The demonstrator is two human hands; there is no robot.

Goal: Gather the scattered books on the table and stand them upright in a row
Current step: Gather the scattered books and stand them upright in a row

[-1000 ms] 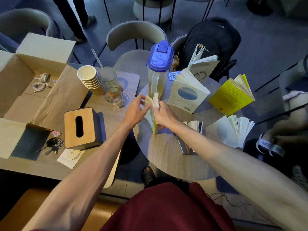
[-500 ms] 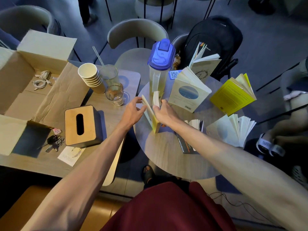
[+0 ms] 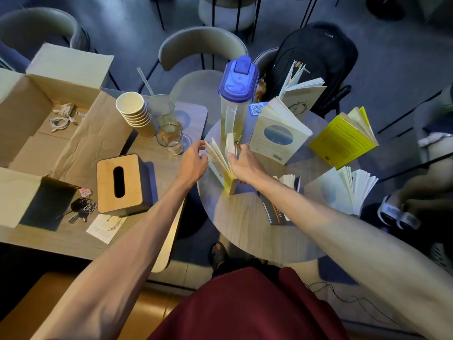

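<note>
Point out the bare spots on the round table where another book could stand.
The widest bare patch of the round table is its near edge, bordered by the yellow-spined book and the dark book lying flat. The far half is crowded: pitcher, white book, yellow book and fanned book stand close together.

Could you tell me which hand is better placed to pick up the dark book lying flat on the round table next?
Right. The right hand is nearest the dark book, beneath its forearm; the left hand sits across the yellow book.
</note>
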